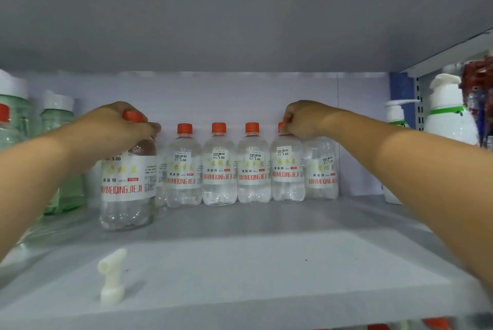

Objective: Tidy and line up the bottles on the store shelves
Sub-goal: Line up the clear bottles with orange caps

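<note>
Two hands are gripping red-capped clear bottles on the shelf (240, 263): left hand (117, 126) is clutching the near left bottle (128, 182) by its cap, right hand (301, 118) is pinching a far-row bottle (288, 169) top.

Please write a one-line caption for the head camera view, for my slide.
Left hand and right hand grip red-capped clear bottles on a grey shelf.

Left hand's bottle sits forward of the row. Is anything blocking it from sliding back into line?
Possibly: a partly hidden bottle stands right behind the front bottle that the left hand grips, at the row's left end.
</note>
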